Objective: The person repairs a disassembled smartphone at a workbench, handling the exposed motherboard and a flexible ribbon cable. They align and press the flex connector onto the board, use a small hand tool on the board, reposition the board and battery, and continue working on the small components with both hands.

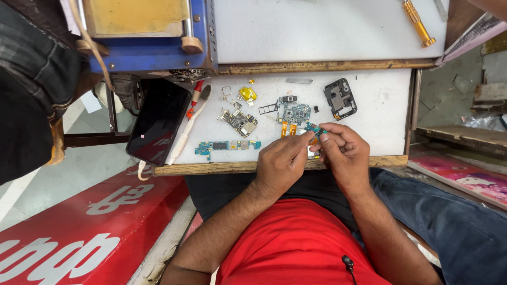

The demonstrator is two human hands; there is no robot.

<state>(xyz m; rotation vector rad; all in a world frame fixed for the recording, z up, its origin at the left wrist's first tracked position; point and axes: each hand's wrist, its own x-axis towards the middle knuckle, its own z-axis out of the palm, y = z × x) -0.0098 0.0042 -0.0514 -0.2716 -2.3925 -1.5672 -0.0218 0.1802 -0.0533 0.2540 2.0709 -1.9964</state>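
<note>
1. White worktop (380, 113) with wooden edging, cluttered with phone parts; red signboard (79, 237) on floor below, blue machine (153, 53) at top left.
2. Head view: left hand (282, 163) and right hand (343, 150) both pinch a small blue circuit board (315, 128) at the worktop's near edge, just below the larger motherboard (293, 113).
3. Looks like part separation or inspection underway; next move likely needs fine fingertip control.
4. Left of motherboard: another board (238, 121), long strip board (224, 146), dark phone (158, 121). Right: black frame piece (340, 98).

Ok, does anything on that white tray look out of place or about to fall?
Yes: the black glossy phone hangs tilted off the white tray's left edge, half unsupported. Both hands pinch a small blue circuit board.
</note>
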